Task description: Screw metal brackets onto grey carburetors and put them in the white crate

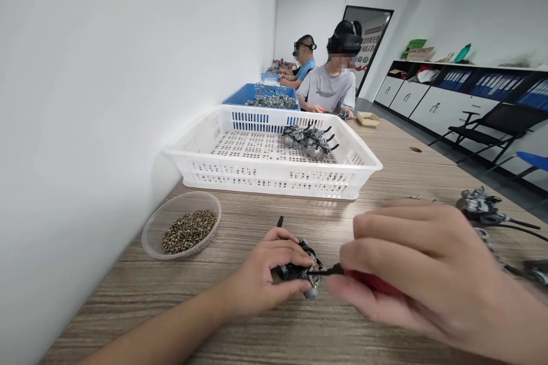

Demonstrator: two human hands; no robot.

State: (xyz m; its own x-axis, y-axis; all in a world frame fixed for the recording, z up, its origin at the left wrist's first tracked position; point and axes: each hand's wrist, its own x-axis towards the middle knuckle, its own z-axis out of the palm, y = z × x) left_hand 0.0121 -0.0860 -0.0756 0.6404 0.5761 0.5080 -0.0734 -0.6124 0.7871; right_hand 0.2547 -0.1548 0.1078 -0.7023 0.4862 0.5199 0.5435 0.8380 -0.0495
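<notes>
The left hand (261,276) is closed around a small black-and-metal assembly (302,274), pinning it against the wooden table (385,148) so it stays steady. The right hand (411,271) is wrapped around a red-handled screwdriver (363,278), whose tip meets the assembly from 3 o'clock. A clear dish of screws (188,231) sits within reach at 10 o'clock, the white crate (265,174) at 12 o'clock.

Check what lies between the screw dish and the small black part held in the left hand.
Head view: only bare wood-grain tabletop separates the screw dish from the small black part gripped by the left hand.
</notes>
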